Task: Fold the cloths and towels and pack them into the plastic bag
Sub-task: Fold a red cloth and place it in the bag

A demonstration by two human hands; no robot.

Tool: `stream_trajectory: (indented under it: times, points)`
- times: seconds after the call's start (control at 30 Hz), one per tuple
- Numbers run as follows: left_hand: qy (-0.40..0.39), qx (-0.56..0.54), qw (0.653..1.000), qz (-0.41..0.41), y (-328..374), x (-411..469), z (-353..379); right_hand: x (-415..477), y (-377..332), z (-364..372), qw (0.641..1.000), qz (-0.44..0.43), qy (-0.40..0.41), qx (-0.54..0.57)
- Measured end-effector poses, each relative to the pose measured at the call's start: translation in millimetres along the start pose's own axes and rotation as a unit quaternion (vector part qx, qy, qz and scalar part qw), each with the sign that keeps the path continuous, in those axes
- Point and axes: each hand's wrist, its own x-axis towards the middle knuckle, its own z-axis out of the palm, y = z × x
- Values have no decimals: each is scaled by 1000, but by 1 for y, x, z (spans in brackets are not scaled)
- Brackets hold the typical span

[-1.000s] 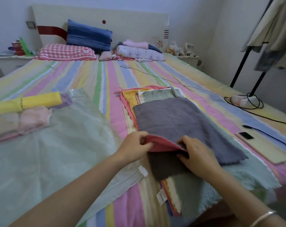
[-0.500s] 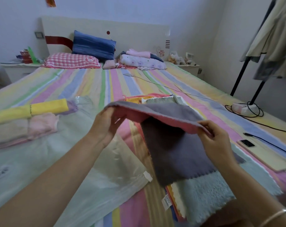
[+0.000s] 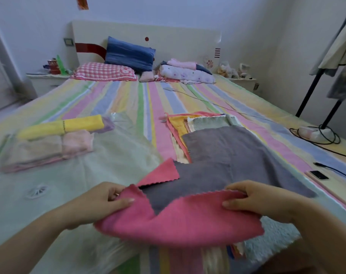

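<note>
a bed with a pastel striped cover [image 3: 128, 99] fills the room. left of the two-sided pink and grey square cloth [image 3: 184, 220] lies the large clear plastic bag [image 3: 112, 167], flat, with a folded yellow towel [image 3: 63, 126] and folded pale pink cloths [image 3: 77, 142] at its far end. the left hand [image 3: 97, 204] pinches the cloth's left edge, thumb on top. the cloth is raised near the bed's front edge, partly doubled over. the right hand [image 3: 261, 200] pinches its right edge. behind the cloth lies a spread stack of flat cloths [image 3: 217, 123], a grey one topmost.
</note>
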Motion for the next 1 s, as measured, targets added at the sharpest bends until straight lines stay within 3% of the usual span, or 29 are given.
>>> stream_trajectory:
  times: [0.2,0.43,0.53,0.63,0.7,0.87,1.0]
  points:
    - [40,1,997,-70,-18,23,0,19,10,-5,999,15,45,-9]
    - [-41,8,998,-55,-19,59,12,57,29,-17,953,6,206,-223]
    - [6,13,999,-29,-21,74,15,70,36,-19,945,-5,229,-234]
    - [90,151,983,43,-28,92,10,81,39,-22,941,-9,242,-237]
    - [124,188,974,40,-35,102,5,86,39,-24,939,-13,247,-240]
    - [218,60,974,-9,-44,118,0,95,35,-30,939,-5,262,-222]
    - [229,-102,967,-42,-44,133,-4,104,33,-39,924,10,317,-213]
